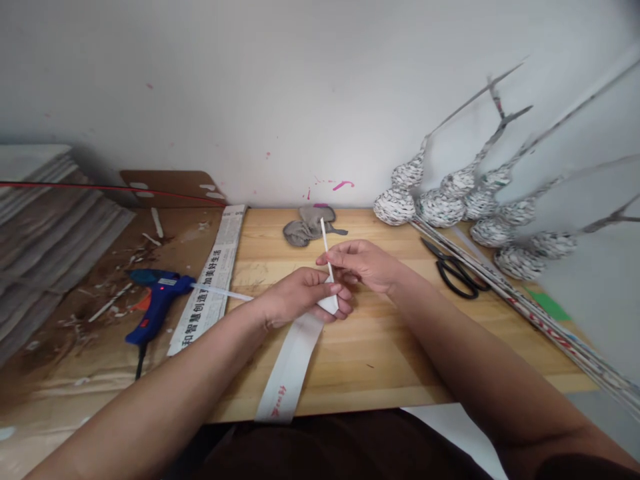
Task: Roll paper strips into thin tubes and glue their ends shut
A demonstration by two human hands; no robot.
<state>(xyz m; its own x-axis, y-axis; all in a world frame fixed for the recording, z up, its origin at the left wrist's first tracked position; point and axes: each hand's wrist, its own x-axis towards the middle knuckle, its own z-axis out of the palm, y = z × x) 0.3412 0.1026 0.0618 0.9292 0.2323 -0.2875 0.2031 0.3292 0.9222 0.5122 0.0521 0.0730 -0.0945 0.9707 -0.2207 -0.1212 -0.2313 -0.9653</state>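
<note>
A long white paper strip (pixel 293 363) with red marks near its lower end runs from my hands down to the table's front edge. Its upper end is turned into a thin white roll (pixel 324 240) that points up and away from me. My left hand (pixel 307 293) is closed on the strip at the base of the roll, thumb on top. Just above and to the right, my right hand (pixel 361 265) pinches the thin roll between thumb and fingers. Whether a rod lies inside the roll I cannot tell.
Left: a blue glue gun (pixel 157 303), newspaper strips (pixel 215 280) and stacked paper (pixel 60 220). Behind my hands lie grey gloves (pixel 307 225). Right: black-handled scissors (pixel 457 275), long paper rods (pixel 520 307) and several woven paper gourds (pixel 443 205) against the wall.
</note>
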